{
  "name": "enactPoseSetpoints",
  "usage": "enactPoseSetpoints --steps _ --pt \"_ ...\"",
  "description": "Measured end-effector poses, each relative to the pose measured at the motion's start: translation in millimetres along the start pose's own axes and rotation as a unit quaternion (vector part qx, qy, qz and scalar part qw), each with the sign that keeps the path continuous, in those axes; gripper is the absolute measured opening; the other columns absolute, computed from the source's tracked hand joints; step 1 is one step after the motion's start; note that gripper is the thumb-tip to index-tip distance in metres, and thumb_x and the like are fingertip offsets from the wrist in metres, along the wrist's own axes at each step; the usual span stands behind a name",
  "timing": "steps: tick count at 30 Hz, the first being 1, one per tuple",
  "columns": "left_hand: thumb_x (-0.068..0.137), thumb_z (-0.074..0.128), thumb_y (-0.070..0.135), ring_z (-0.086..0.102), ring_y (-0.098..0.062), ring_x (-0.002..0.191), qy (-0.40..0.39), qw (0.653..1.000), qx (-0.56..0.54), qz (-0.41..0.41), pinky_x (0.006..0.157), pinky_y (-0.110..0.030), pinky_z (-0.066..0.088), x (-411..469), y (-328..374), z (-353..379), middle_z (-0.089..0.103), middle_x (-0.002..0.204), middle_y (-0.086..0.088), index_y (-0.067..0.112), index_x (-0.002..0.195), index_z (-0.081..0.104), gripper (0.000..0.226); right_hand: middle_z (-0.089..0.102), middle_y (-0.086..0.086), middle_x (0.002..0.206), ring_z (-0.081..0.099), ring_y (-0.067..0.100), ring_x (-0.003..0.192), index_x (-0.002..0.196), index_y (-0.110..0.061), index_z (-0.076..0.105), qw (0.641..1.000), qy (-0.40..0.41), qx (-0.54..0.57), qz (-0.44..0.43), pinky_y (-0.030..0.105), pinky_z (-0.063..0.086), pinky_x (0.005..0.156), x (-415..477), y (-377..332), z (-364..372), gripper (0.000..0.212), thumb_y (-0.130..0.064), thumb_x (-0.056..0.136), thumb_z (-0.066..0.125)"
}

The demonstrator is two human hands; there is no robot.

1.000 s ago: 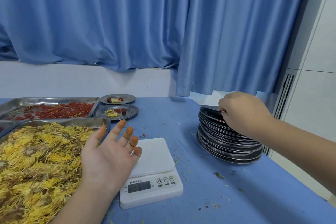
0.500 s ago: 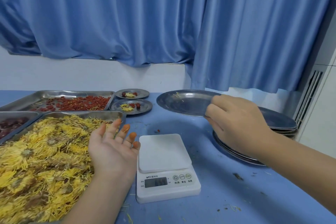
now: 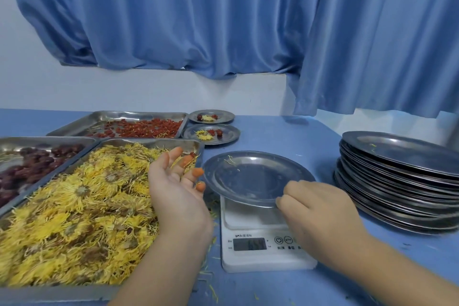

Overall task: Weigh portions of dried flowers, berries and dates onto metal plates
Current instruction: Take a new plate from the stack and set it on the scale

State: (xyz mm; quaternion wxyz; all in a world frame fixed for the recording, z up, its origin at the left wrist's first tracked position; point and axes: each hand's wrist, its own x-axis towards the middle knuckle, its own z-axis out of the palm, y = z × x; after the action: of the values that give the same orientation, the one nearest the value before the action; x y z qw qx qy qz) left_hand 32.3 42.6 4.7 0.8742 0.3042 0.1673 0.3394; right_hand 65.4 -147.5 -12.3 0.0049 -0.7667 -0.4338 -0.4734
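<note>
plate [image 3: 248, 176] hollow-up, level, over scale [image 3: 250, 259] | right grip [image 3: 323, 216] pinches its near rim | left grip [image 3: 176, 189] unclenched, palm up

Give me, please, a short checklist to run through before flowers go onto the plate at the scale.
1. The plate over the scale: ok.
2. Rim free of the right hand: not ok, its fingers pinch the near edge.
3. Zero on the display: cannot tell, digits blurred.
4. No leftovers in the plate: not ok, petal strands lie in it.
5. The left hand free, open above the flower tray: ok.
</note>
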Motion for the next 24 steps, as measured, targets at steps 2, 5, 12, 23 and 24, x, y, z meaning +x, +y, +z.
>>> enactPoseSetpoints --steps 2,5,12,23,24 --pt "0.092 0.045 0.040 0.055 -0.011 0.066 0.002 1.000 0.005 0.006 0.061 -0.028 0.037 0.8 1.3 -0.4 0.065 0.097 0.002 0.021 0.102 0.067 0.031 0.042 0.003 0.059 0.033 0.022 0.048 0.059 -0.012 0.056 1.000 -0.004 0.004 0.000 0.029 0.026 0.044 -4.2 -1.6 0.0 0.024 0.011 0.051 0.059" --pt "0.092 0.045 0.040 0.054 -0.014 0.071 -0.001 1.000 0.010 0.008 0.062 -0.029 0.036 0.8 3.1 0.1 0.063 0.101 0.001 0.020 0.102 0.066 0.030 0.045 0.002 0.058 0.036 0.022 0.045 0.059 -0.012 0.059 0.999 -0.033 0.012 0.011 0.027 0.029 0.040 -9.3 -4.8 -1.4 0.027 0.009 0.044 0.063" --pt "0.092 0.046 0.040 0.051 -0.017 0.076 -0.015 1.000 0.014 0.002 0.064 -0.031 0.036 -0.4 4.4 -0.7 0.061 0.102 -0.002 0.018 0.106 0.065 0.033 0.055 -0.005 0.062 0.047 0.018 0.042 0.062 -0.020 0.066 0.992 -0.092 0.042 0.072 0.026 0.038 0.036 -14.8 -5.0 -7.0 0.011 -0.022 0.073 0.067" --pt "0.089 0.046 0.040 0.053 -0.017 0.072 -0.050 0.997 0.042 -0.028 0.063 -0.030 0.037 0.0 0.7 -3.5 0.062 0.094 0.000 0.018 0.097 0.067 0.032 0.048 -0.022 0.069 0.045 -0.005 0.062 0.106 -0.041 0.055 0.915 -0.301 0.229 0.140 0.017 0.040 0.059 -39.1 27.2 -33.1 0.048 -0.074 0.076 0.039" --pt "0.089 0.046 0.039 0.053 -0.016 0.071 -0.048 0.998 0.045 -0.026 0.063 -0.030 0.037 -0.3 0.7 -3.6 0.062 0.093 0.000 0.018 0.096 0.067 0.031 0.049 -0.022 0.072 0.046 -0.005 0.066 0.116 -0.046 0.047 0.908 -0.317 0.230 0.147 0.016 0.040 0.062 -42.8 27.8 -33.0 0.055 -0.079 0.074 0.035"
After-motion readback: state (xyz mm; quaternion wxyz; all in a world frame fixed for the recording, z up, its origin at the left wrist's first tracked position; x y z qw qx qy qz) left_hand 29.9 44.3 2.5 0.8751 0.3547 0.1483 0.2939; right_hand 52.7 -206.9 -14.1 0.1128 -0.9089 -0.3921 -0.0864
